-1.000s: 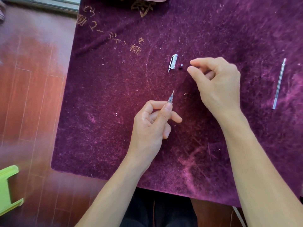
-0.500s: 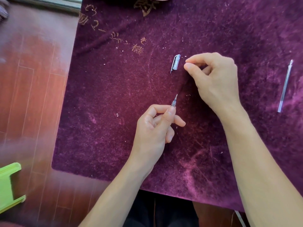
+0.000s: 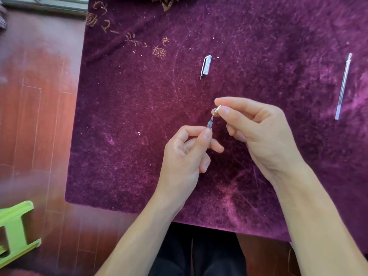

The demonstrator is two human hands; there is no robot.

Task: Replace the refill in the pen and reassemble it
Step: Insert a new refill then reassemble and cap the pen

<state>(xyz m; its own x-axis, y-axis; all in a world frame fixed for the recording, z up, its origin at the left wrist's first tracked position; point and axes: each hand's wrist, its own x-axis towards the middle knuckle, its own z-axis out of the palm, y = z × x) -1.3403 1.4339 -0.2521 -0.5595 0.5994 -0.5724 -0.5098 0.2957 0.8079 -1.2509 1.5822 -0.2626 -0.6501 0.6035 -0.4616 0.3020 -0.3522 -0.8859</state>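
Purple plush cloth (image 3: 139, 116) covers the work surface, with red-brown floorboards (image 3: 39, 116) to its left. Near the middle, the left hand (image 3: 185, 156) pinches the pen (image 3: 209, 124) between thumb and forefinger, its thin point aimed up. Right at that point, the right hand (image 3: 256, 130) grips a small metal tip piece (image 3: 218, 108) between thumb and forefinger, the other fingers curled loosely. Farther up the cloth lies the pen cap (image 3: 205, 66). Well off to the right lies a clear refill (image 3: 343, 86). A green stool (image 3: 16, 230) stands at the lower left.
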